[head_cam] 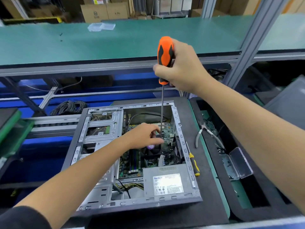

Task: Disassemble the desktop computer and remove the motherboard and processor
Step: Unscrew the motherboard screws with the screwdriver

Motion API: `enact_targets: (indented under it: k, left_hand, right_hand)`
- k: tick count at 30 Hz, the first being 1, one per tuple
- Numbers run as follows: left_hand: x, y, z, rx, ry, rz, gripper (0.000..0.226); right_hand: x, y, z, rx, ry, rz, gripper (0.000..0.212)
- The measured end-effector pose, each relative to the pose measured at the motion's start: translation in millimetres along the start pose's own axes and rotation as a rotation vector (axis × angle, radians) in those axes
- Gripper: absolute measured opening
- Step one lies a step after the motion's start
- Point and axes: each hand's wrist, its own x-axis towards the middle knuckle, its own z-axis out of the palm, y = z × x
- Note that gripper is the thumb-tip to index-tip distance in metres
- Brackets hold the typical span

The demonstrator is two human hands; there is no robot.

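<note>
Motherboard (165, 131) lies flat in the open desktop case (92, 141) on the bench in front of you. Your right hand (183, 70) grips the orange screwdriver (165, 58) upright, its tip down on the board; your left hand (145, 135) seems to pinch beside that tip, though it is blurred there. Treat the board as stiff but fragile: lift it by its edges, never by its components.

This was an electronics workshop or factory line. An aluminium-framed shelf (115, 45) with a green anti-static mat ran across the upper half of the frame, with stacked cardboard boxes (105, 11) behind it at the top. Pliers (202, 133) and a yellow-handled screwdriver (194, 164) lay on the desk (208, 187) at centre right, beside an opened computer case (132, 162).
</note>
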Motion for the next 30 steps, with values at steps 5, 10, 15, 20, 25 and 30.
enact_targets:
  k: [5,10,15,20,25,30]
  left_hand:
    - [-3,15,-1,-0.142,-0.152,0.06,0.021]
    - [-3,23,20,-0.088,-0.303,0.112,0.017]
    - [2,25,38,0.061,-0.325,0.216,0.019]
    - [5,18,46,0.108,-0.241,0.357,0.015]
    - [13,16,56,0.243,-0.311,0.387,0.017]
    - [16,15,59,0.198,-0.255,0.374,0.013]
  right_hand:
    - [-4,-9,-6,0.103,-0.094,0.02,0.022]
    - [-24,3,1,0.177,-0.267,0.093,0.027]
    - [-31,16,0,0.148,-0.464,0.204,0.026]
    - [-43,22,1,0.14,-0.543,0.235,0.022]
    - [-48,27,9,0.149,-0.639,0.258,0.019]
    - [-38,33,6,0.145,-0.815,0.237,0.008]
